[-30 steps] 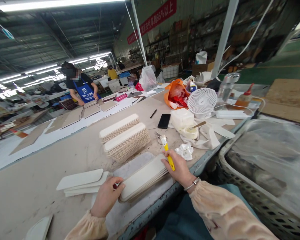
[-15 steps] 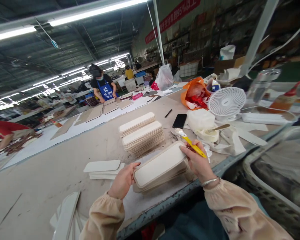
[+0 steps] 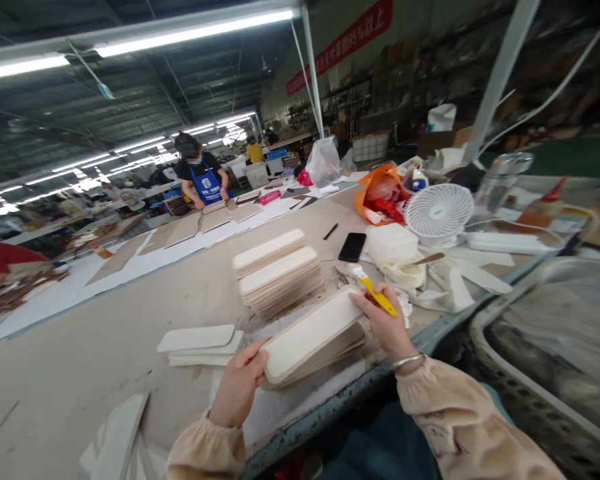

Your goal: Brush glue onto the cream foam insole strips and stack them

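A long white panel with rounded corners is held by both hands above a pile of similar panels. My left hand grips its near left end, thumb on top. At the far right end, my right hand pinches the panel and also holds a yellow-handled brush, its bristles pointing away. Behind stand two stacks of panels, side by side. Loose white strips lie left of my left hand, and more strips fan out at the lower left.
A black phone, a white fan, an orange bag and a white tub stand on the right of the table. A mesh basket is beside the table edge. A person in a blue apron works across the table.
My left thumb has come over the panel's left end, and the fingers now grip it more fully. The whole view has shifted slightly.
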Available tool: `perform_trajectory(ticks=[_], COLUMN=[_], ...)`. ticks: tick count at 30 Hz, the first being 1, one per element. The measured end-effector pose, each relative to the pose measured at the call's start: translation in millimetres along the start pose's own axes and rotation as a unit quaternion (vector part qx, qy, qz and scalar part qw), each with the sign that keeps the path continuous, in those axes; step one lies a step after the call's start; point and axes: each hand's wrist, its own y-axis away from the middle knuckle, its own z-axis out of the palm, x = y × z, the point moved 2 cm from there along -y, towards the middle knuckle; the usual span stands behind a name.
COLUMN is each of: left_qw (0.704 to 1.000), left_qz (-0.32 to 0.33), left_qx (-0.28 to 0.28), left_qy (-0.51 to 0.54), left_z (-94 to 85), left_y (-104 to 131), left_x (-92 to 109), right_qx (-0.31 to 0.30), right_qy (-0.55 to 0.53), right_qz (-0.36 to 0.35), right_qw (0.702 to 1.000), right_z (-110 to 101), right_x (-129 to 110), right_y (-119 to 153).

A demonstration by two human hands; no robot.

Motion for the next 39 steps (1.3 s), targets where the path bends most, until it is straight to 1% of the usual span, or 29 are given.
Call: perform_trajectory(ticks=[2,7,12,15,19,23,28,33,37,39], left_qw=[1.000,1.000,0.999,0.999,0.998,0.998,0.999,0.998,0.994,0.994], left_qz=[-0.006,-0.006,-0.004,0.003,0.023,0.044,0.041,0.055,0.067,0.069], left_qx=[0.008,-0.001,0.025,0.029,0.035,0.020,0.018,0.014,-0.018,-0.024], left_qy=[-0.003,0.008,0.037,0.045,0.037,0.029,0.030,0.039,0.081,0.083], left_z=[-3.7,-9.9,-8.8,-6.8,-4.6,-3.7,-8.1,-15.2,-18.5,-20.0], left_y=[-0.6,-0.5,4.3,5.8,7.6,8.5,6.7,1.4,-2.7,-5.4], left_x=[-1.0,-5.8,-10.3,-9.5,-3.2,4.2,12.4,25.5,30.9,32.0], right_qx=[-0.013,-0.023,-0.028,-0.028,-0.029,-0.014,-0.012,-0.026,-0.036,-0.041], right_qy=[0.007,-0.003,0.003,0.014,0.030,0.039,0.062,0.097,0.104,0.108], right_qz=[-0.002,-0.006,-0.003,-0.006,-0.008,-0.014,-0.018,-0.035,-0.054,-0.054], right_qw=[1.000,1.000,1.000,0.999,0.999,0.999,0.998,0.994,0.992,0.992], right_z=[1.7,5.9,8.6,9.7,11.2,13.2,19.6,36.0,51.9,58.6], right_x=[-0.7,-2.4,-5.4,-7.7,-9.5,-9.5,-9.5,-16.2,-23.1,-24.1], right_y=[0.7,0.3,1.3,1.6,0.5,-0.2,-2.9,-13.1,-20.7,-24.5])
